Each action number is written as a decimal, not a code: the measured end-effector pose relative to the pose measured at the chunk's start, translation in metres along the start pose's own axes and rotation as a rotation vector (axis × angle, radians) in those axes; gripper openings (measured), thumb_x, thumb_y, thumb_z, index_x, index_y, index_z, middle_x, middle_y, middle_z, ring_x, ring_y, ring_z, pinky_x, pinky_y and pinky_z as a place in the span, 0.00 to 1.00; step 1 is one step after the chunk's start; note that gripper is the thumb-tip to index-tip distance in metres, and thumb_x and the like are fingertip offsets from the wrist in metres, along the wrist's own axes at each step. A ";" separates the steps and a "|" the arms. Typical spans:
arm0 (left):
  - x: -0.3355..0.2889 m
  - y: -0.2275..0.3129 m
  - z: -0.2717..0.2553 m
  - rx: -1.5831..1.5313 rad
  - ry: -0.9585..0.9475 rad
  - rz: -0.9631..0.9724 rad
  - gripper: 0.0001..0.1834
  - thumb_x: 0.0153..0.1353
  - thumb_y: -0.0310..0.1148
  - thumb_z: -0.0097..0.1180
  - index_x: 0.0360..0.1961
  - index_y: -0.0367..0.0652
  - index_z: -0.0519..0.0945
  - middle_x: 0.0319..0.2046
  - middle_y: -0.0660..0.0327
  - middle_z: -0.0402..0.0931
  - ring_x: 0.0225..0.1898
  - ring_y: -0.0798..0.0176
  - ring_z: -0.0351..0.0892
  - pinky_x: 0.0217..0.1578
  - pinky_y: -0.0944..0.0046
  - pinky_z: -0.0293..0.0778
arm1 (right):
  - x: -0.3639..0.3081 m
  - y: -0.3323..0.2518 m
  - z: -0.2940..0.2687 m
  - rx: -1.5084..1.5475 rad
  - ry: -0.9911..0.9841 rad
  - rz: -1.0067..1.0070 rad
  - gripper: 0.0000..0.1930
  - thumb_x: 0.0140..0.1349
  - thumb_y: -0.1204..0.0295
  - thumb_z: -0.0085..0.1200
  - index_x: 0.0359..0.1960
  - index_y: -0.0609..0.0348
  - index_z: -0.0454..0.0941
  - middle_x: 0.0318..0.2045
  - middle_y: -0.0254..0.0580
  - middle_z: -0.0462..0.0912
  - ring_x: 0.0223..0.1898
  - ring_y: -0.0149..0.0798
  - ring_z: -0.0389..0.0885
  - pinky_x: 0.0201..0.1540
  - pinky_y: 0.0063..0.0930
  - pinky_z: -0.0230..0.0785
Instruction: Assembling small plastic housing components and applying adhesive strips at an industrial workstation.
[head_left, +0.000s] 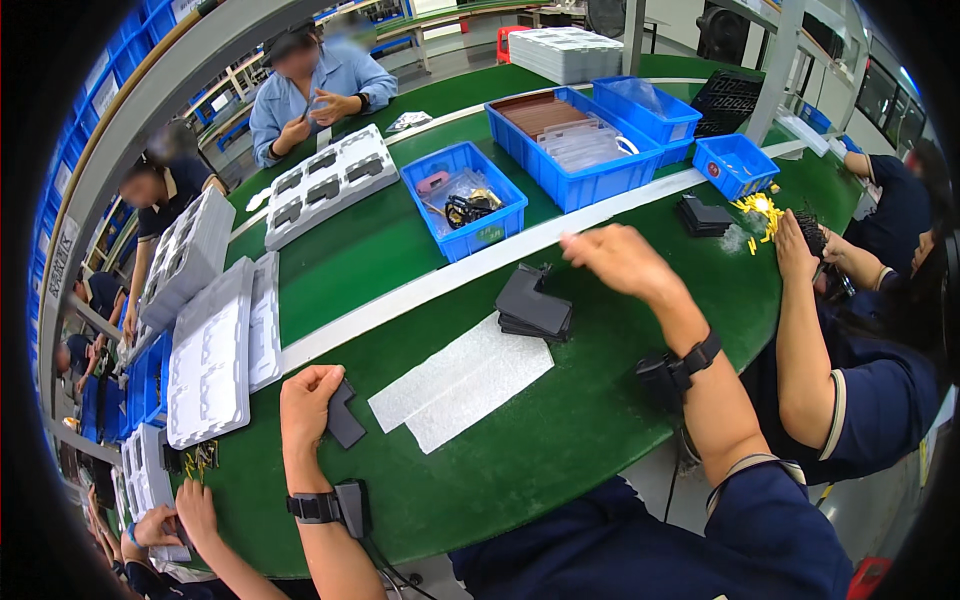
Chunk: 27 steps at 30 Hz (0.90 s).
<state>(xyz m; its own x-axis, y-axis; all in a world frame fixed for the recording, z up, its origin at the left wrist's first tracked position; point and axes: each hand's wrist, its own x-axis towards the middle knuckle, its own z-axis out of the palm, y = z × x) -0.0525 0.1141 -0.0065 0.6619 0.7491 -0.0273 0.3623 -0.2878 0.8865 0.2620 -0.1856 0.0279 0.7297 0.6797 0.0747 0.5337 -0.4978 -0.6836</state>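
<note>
Dark printed characters (64,258) mark the grey post (118,132).

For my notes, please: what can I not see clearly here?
Head view, left hand: some fingers hidden behind the hand itself.
Head view, right hand: palm turned away.
Head view, nearest dark stack: lower pieces mostly under the top one.
Head view, central blue bin: floor under contents.
</note>
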 end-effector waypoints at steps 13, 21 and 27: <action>-0.004 0.018 0.015 0.151 0.267 0.200 0.11 0.56 0.35 0.61 0.37 0.39 0.82 0.35 0.61 0.82 0.36 0.68 0.78 0.40 0.68 0.71 | 0.012 0.171 -0.117 -0.578 0.668 0.268 0.29 0.62 0.47 0.44 0.26 0.65 0.82 0.29 0.63 0.80 0.36 0.65 0.77 0.45 0.52 0.67; -0.013 0.030 0.035 0.015 0.275 0.248 0.09 0.55 0.33 0.62 0.35 0.39 0.83 0.38 0.60 0.82 0.39 0.66 0.79 0.41 0.67 0.71 | 0.028 0.195 -0.133 -0.586 0.451 0.308 0.36 0.60 0.41 0.41 0.24 0.71 0.81 0.28 0.68 0.79 0.37 0.63 0.79 0.44 0.47 0.69; -0.024 0.048 0.046 -0.015 0.252 0.337 0.07 0.54 0.30 0.62 0.34 0.41 0.83 0.38 0.58 0.82 0.39 0.63 0.79 0.40 0.66 0.71 | 0.017 0.138 -0.115 -0.490 0.238 0.362 0.37 0.59 0.41 0.43 0.26 0.73 0.80 0.28 0.67 0.80 0.37 0.61 0.80 0.44 0.45 0.70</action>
<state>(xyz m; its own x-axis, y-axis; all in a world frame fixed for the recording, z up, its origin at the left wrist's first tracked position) -0.0204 0.0547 0.0154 0.5600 0.7376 0.3771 0.1422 -0.5341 0.8334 0.3974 -0.3042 0.0186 0.9447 0.3128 0.0990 0.3281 -0.8991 -0.2897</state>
